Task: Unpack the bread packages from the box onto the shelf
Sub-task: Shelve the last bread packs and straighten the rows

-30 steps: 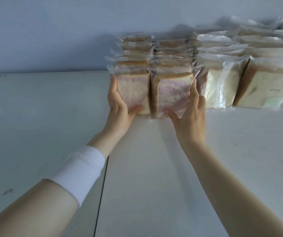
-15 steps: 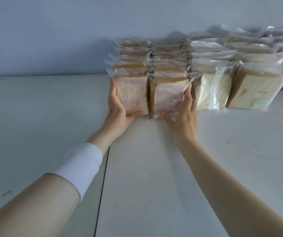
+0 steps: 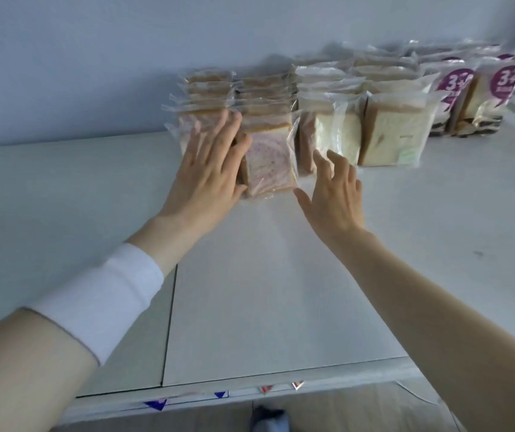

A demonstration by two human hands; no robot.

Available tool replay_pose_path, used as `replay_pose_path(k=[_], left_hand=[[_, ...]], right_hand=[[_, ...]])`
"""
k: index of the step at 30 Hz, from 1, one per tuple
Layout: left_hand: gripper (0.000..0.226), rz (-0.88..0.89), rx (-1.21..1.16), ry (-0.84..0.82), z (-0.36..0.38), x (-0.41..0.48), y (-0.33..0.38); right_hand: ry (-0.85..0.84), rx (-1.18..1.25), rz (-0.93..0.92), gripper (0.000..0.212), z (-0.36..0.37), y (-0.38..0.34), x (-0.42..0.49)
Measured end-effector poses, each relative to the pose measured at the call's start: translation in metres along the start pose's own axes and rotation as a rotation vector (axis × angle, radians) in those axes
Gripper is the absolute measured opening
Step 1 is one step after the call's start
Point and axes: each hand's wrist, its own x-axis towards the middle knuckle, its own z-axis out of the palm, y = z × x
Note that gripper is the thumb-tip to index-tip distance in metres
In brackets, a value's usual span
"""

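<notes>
The bread packages (image 3: 268, 163) are stood upright in rows at the upper centre of the frame, on the white shelf (image 3: 250, 275), backed against the pale wall (image 3: 94, 57). Each is sealed in clear film. Pink-swirled slices are seen in the two leftmost rows, and white-slice packages (image 3: 396, 135) are stood to their right.

The left hand (image 3: 209, 169) is laid open, fingers straight, against the front package of the leftmost row. The right hand (image 3: 334, 188) is held open with fingers spread, just beside the front pink package; contact cannot be confirmed.

Bare shelf surface is available at the left and towards the front edge at the bottom of the frame, crossed by a seam (image 3: 169, 322).

At the upper right, purple-labelled packs (image 3: 505, 82) are marked "3+"; the smaller print cannot be read.
</notes>
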Motion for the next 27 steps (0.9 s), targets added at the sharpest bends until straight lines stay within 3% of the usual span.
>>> replay_pose_path(k=[5,7,11,19,27], left_hand=[[0.068,0.166,0.088,-0.232,-0.030,0.044,0.084],[0.067,0.240,0.121,-0.223,-0.041,0.059,0.131],[0.062,0.313,0.017,-0.411,-0.066,0.090,0.238],[0.057,0.641,-0.128,-0.372,-0.103,0.134,0.461],[0.056,0.975,-0.237,-0.289,-0.094,0.138,0.646]], right_hand=[[-0.083,-0.214,0.005,0.061,-0.050,0.062,-0.029],[-0.107,-0.269,0.052,0.059,-0.075,0.100,-0.051],[-0.147,-0.345,0.198,0.058,-0.126,0.187,-0.104],[-0.157,-0.406,0.554,0.056,-0.207,0.345,-0.215],[-0.205,-0.452,0.882,0.055,-0.239,0.459,-0.324]])
